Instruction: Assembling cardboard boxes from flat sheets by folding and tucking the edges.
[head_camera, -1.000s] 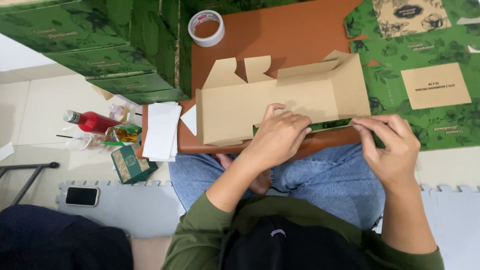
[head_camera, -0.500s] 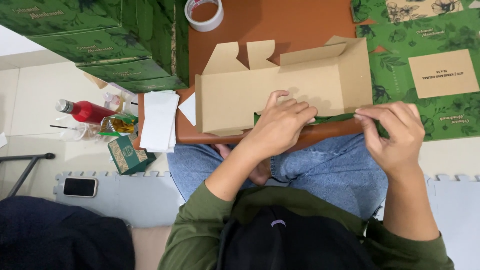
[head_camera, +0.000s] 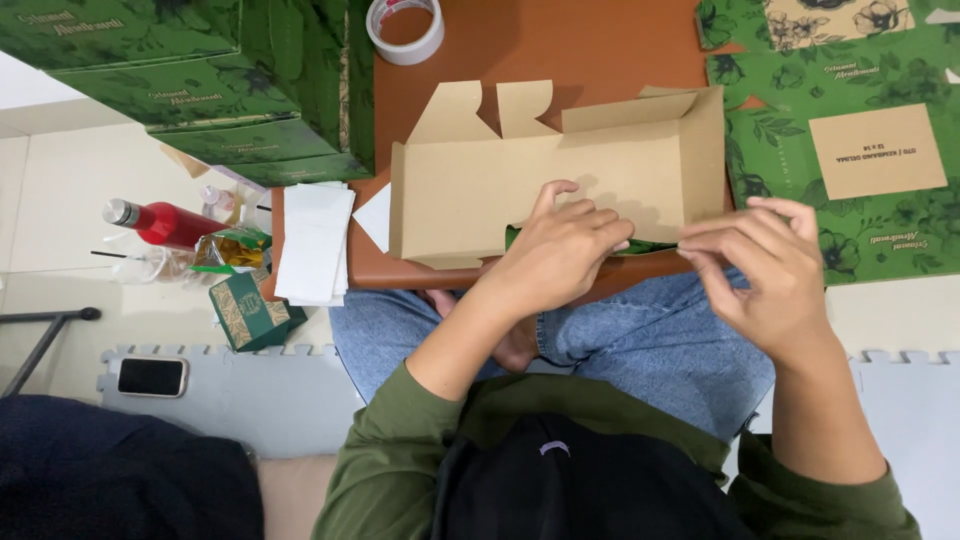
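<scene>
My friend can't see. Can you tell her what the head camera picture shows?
A person sitting cross-legged folds a cardboard box on a brown board, left hand pressing its front flap, right hand pinching the flap's edge. A tape roll, a red bottle and a phone lie nearby.

Olive green sleeves (long), blue jeans

- Left hand (head_camera: 560, 250), centre of frame: palm down, fingers spread and curled, forearm running down to a green sleeve.
- Right hand (head_camera: 770, 265), right of centre: fingertips pinched together, pointing left, wrist bent.
</scene>
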